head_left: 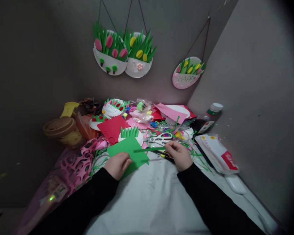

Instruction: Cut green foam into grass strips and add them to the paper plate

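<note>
My right hand point(178, 155) pinches one end of a narrow green paper strip point(149, 149), which stretches left across a green paper sheet point(129, 150). With curled fingers, my left hand point(119, 164) grips the lower left edge of that sheet; its fingertips are partly hidden. Just behind the sheet lies a white paper plate point(139, 138) with green paper grass point(129, 132) standing along it. White-handled scissors point(160, 139) rest close to my right hand, and a black and yellow tool point(165, 156) lies partly beneath it.
Pink cut-out paper scraps point(80, 160) spread at left, near a brown-lidded cup point(61, 129). Red paper point(114, 127) lies behind the sheet. A bottle point(210, 116), a white and red packet point(218, 153) and a white corded device point(235, 184) line the right. Decorated plates point(110, 67) hang on the wall.
</note>
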Motion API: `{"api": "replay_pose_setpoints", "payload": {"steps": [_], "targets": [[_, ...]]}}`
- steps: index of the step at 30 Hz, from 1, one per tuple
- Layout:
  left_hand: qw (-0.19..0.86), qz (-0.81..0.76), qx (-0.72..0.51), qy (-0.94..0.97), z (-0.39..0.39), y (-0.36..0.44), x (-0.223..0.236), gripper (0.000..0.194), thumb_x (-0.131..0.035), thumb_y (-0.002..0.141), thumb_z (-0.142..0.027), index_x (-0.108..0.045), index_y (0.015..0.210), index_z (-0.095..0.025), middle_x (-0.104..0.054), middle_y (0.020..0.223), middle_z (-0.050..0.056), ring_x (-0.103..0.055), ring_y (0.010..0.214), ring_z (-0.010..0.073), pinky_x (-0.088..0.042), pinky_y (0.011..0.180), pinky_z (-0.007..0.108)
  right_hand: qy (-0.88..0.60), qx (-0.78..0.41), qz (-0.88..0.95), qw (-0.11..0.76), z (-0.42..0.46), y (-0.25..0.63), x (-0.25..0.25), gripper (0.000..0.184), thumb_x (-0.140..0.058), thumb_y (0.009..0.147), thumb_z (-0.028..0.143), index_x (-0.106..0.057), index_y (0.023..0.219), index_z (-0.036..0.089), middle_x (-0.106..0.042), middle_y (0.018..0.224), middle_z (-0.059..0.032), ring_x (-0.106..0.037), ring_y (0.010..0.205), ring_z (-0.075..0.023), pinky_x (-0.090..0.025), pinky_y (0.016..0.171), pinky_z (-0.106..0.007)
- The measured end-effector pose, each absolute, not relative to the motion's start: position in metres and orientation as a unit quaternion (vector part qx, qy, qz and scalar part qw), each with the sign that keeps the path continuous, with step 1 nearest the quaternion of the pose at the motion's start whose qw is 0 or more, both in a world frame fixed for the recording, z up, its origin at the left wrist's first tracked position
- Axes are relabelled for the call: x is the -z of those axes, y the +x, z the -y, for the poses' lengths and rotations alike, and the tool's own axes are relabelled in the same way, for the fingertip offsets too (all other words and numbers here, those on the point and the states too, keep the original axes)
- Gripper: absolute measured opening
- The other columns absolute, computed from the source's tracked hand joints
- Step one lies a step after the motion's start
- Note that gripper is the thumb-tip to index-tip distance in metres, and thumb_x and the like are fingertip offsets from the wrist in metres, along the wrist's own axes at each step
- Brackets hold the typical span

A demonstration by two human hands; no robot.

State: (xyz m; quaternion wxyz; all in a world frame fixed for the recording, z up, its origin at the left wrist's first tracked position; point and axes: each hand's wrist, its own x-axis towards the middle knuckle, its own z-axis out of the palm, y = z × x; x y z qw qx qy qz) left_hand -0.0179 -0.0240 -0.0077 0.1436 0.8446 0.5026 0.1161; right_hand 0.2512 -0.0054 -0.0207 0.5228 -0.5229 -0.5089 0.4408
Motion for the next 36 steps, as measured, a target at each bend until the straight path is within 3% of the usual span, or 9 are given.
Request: {"api": "replay_pose_setpoints", "payload": {"steps": [4,10,15,20,23,26,29,32,36], "targets": [[0.181,-0.49,-0.123,0.844,0.025,-0.019,-0.007,0.027,-0.035,0.088,-0.031,-0.056,0.077,-0.018,-0.059,0.076,0.004,-0.054,0.072,0.0137,-0.04,0.066,0.023,-0.474,-0.546,0.396,0.566,0.006,0.245,0.023,0.031,-0.072,0.061,0.04,-0.055,0.073,0.017,-0.058,0.057,0.0026,-0.049,0.046,-0.0088,-0.037,0.043,-0.019],[0.205,-0.495,-0.117,0.836,0.04,-0.001,-0.047,0.024,-0.056,0.076,-0.032,-0.063,0.095,-0.017,-0.064,0.086,0.004,-0.055,0.068,0.0131,-0.04,0.063,0.023,-0.384,-0.658,0.455,0.461,0.029,0.218,0.021,0.032,-0.073,0.062,0.039,-0.051,0.072,0.017,-0.065,0.061,-0.0008,-0.058,0.05,-0.0109,-0.043,0.047,-0.021],[0.247,-0.567,-0.267,0.739,0.042,0.035,-0.048,0.027,-0.053,0.075,-0.036,-0.062,0.065,-0.013,-0.052,0.055,-0.001,-0.044,0.053,0.0104,-0.031,0.052,0.023,-0.364,-0.624,0.544,0.427,0.035,0.216,0.018,0.026,-0.066,0.07,0.038,-0.05,0.071,0.017,-0.062,0.058,0.002,-0.054,0.048,-0.009,-0.042,0.047,-0.021],[0.402,-0.554,-0.404,0.607,0.033,0.06,-0.019,0.03,-0.057,0.068,-0.041,-0.053,0.055,-0.014,-0.04,0.046,-0.006,-0.034,0.046,0.0072,-0.026,0.046,0.021,-0.398,-0.567,0.597,0.405,0.028,0.227,0.018,0.023,-0.059,0.073,0.037,-0.047,0.068,0.018,-0.053,0.051,0.0058,-0.046,0.042,-0.0078,-0.034,0.042,-0.019],[0.417,-0.548,-0.475,0.549,0.023,0.062,-0.003,0.029,-0.061,0.063,-0.038,-0.048,0.049,-0.016,-0.036,0.043,-0.007,-0.032,0.044,0.0064,-0.025,0.045,0.02,-0.423,-0.48,0.676,0.366,0.017,0.24,0.016,0.018,-0.053,0.077,0.035,-0.052,0.071,0.018,-0.058,0.058,0.0018,-0.052,0.051,-0.0117,-0.04,0.05,-0.023],[0.407,-0.554,-0.507,0.52,0.012,0.057,0.008,0.028,-0.06,0.065,-0.038,-0.048,0.052,-0.016,-0.036,0.042,-0.008,-0.031,0.042,0.006,-0.024,0.044,0.02,-0.515,-0.237,0.757,0.323,-0.003,0.256,0.009,0.016,-0.047,0.082,0.027,-0.06,0.085,0.017,-0.065,0.085,-0.0059,-0.058,0.082,-0.019,-0.043,0.074,-0.03],[0.415,-0.552,-0.528,0.495,0.005,0.048,0.016,0.029,-0.058,0.068,-0.04,-0.047,0.055,-0.017,-0.037,0.041,-0.009,-0.031,0.039,0.0056,-0.024,0.041,0.019,-0.597,-0.026,0.789,0.145,-0.025,0.269,-0.001,0.021,-0.045,0.084,0.019,-0.061,0.097,0.016,-0.063,0.103,-0.0116,-0.051,0.102,-0.0234,-0.036,0.086,-0.033],[0.447,-0.539,-0.551,0.453,0.004,0.041,0.021,0.03,-0.062,0.065,-0.041,-0.047,0.056,-0.017,-0.039,0.04,-0.009,-0.032,0.037,0.0048,-0.023,0.039,0.018,-0.59,0.026,0.807,0.018,-0.041,0.27,-0.007,0.022,-0.052,0.081,0.018,-0.059,0.101,0.015,-0.061,0.104,-0.0125,-0.051,0.101,-0.0254,-0.036,0.082,-0.033],[0.494,-0.51,-0.592,0.381,0.006,0.036,0.019,0.031,-0.068,0.061,-0.038,-0.046,0.056,-0.017,-0.039,0.04,-0.01,-0.032,0.034,0.0038,-0.023,0.035,0.017,-0.574,0.029,0.818,-0.016,-0.046,0.262,-0.013,0.022,-0.055,0.079,0.02,-0.059,0.1,0.016,-0.062,0.1,-0.0124,-0.055,0.095,-0.0253,-0.036,0.077,-0.032]]}}
